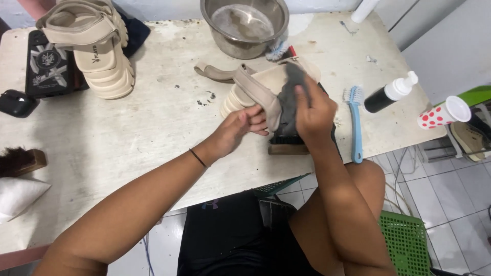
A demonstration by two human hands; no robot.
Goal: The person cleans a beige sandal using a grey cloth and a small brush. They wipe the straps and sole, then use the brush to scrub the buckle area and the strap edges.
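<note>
A beige chunky-soled sandal [250, 89] lies tilted on its side near the middle of the worn white table [153, 128]. My left hand [238, 130] grips its sole and strap from below. My right hand [314, 112] presses a dark grey cloth [291, 97] against the sandal's footbed. The matching second sandal [97, 48] rests at the far left of the table, apart from both hands.
A steel bowl [245, 23] with cloudy water stands at the back. To the right lie a blue brush [355, 120], a black pump bottle [391, 93] and a red-dotted white bottle [444, 113]. A wooden-backed brush [287, 147] sits under my right hand. Dark box [48, 64] at left.
</note>
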